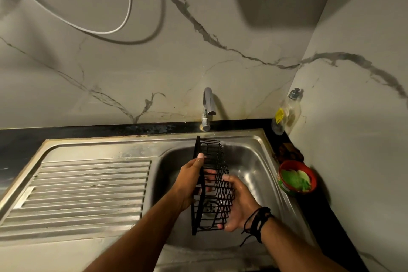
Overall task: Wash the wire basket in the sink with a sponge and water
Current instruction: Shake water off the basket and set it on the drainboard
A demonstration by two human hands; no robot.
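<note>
From the head camera, the black wire mesh basket is held on edge over the stainless steel sink, below the grey tap. The left hand grips its solid back edge; the right hand curls round the mesh side, wet. No sponge shows (it may be hidden). Best to keep both grips firm and turn the basket slowly under water. A ridged steel drainboard lies left; marble-veined wall tiles rise behind.

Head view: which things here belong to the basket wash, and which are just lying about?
In use: wire basket, left hand, right hand, sink, tap.
Lying about: clear dish-soap bottle, red tub with green contents, white cable, drainboard.
</note>
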